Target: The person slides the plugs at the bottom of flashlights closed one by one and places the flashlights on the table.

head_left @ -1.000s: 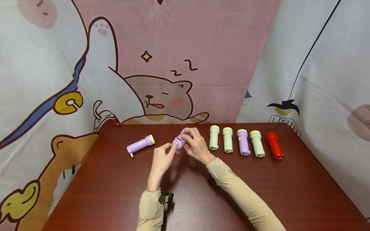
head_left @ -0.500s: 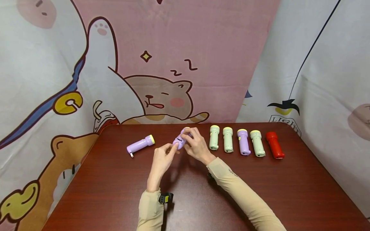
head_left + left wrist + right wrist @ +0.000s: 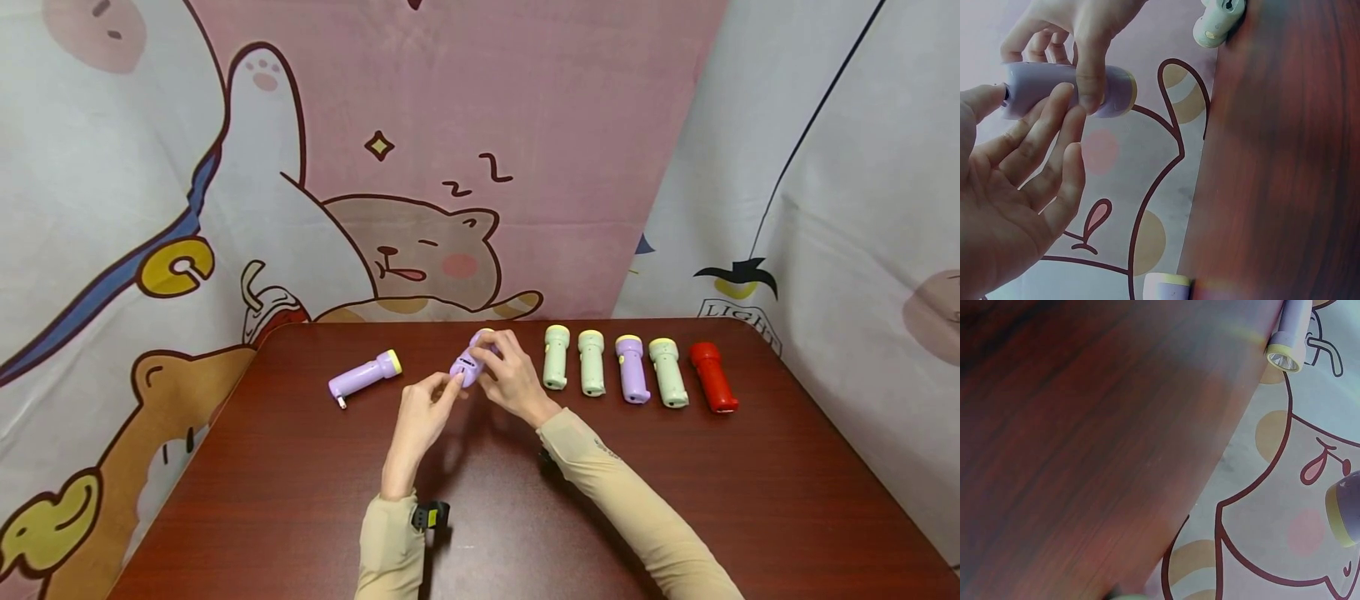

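A purple flashlight [image 3: 465,367] is held tilted above the table between both hands, its tail end facing me with a dark slot in it. My left hand [image 3: 420,417] pinches that tail end; in the left wrist view its thumb presses the end face while the fingers [image 3: 1032,144] lie along the barrel. From above, my right hand [image 3: 516,382] grips the flashlight nearer its yellow-rimmed head, thumb on one side and fingers on the other. In the right wrist view only the flashlight's head [image 3: 1344,509] shows, at the right edge, and the right hand is out of sight.
Another purple flashlight [image 3: 365,375] lies at the left, a small tab sticking out at its tail. On the right, a row holds several flashlights: pale green [image 3: 556,358], purple [image 3: 633,371] and red [image 3: 714,379]. A cartoon-printed cloth [image 3: 585,167] hangs behind the brown table [image 3: 300,500].
The held flashlight's tail end has turned slightly, and the left thumb has shifted a little lower on it. The right hand and the flashlights on the table look unchanged.
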`<action>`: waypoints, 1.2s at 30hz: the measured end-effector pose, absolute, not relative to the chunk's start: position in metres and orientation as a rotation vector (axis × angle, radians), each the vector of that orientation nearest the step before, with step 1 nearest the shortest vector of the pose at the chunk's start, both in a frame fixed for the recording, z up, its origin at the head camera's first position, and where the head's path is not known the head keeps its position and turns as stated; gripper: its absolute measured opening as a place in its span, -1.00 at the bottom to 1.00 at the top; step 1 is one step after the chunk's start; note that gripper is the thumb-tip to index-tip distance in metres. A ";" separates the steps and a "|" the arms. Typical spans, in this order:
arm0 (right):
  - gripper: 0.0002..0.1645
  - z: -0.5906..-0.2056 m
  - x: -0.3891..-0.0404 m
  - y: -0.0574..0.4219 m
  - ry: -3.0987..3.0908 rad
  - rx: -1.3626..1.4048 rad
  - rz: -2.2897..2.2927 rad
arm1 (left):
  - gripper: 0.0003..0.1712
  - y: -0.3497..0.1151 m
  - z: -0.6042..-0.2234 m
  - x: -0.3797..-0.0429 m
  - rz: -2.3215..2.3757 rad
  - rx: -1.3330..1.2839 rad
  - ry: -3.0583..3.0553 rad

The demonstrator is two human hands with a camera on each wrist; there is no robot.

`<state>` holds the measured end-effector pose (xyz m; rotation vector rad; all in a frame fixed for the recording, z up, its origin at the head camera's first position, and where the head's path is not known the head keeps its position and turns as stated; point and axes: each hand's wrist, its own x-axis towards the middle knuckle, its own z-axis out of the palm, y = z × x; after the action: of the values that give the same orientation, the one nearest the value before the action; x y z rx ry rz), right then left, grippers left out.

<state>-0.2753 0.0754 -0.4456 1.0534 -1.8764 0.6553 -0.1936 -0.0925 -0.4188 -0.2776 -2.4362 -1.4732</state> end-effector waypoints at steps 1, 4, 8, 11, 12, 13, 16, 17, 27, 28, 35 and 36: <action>-0.55 -0.445 -0.275 0.075 -1.873 1.054 0.653 | -0.63 -0.093 -0.419 -0.194 -1.474 -0.282 -2.436; -0.54 -0.444 -0.276 0.075 -1.864 1.054 0.649 | -0.65 -0.093 -0.419 -0.194 -1.465 -0.303 -2.433; -0.54 -0.444 -0.275 0.076 -1.876 1.049 0.645 | -0.71 -0.093 -0.419 -0.194 -1.443 -0.326 -2.434; -0.54 -0.443 -0.274 0.076 -1.881 1.045 0.643 | -0.72 -0.094 -0.419 -0.193 -1.434 -0.350 -2.437; -0.54 -0.443 -0.274 0.076 -1.881 1.044 0.642 | -0.73 -0.094 -0.419 -0.193 -1.436 -0.357 -2.438; -0.53 -0.444 -0.274 0.077 -1.881 1.044 0.640 | -0.73 -0.094 -0.420 -0.194 -1.434 -0.367 -2.437; -0.52 -0.444 -0.275 0.077 -1.878 1.044 0.633 | -0.74 -0.094 -0.420 -0.193 -1.446 -0.385 -2.443; -0.52 -0.444 -0.275 0.078 -1.878 1.044 0.629 | -0.74 -0.094 -0.420 -0.193 -1.445 -0.388 -2.447; -0.57 -0.444 -0.274 0.079 -1.916 1.057 0.600 | -0.73 -0.094 -0.420 -0.193 -1.427 -0.367 -2.477; -0.57 -0.444 -0.274 0.079 -1.917 1.060 0.594 | -0.73 -0.094 -0.420 -0.192 -1.422 -0.361 -2.479; -0.57 -0.447 -0.274 0.082 -1.920 1.071 0.553 | -0.69 -0.094 -0.418 -0.191 -1.376 -0.336 -2.497; -0.58 -0.447 -0.275 0.082 -1.922 1.073 0.546 | -0.68 -0.094 -0.417 -0.191 -1.370 -0.334 -2.503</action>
<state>-0.2745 0.0823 -0.4466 1.0726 -1.9221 0.5461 -0.1909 -0.0945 -0.4174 -0.3339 -2.5033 -1.3704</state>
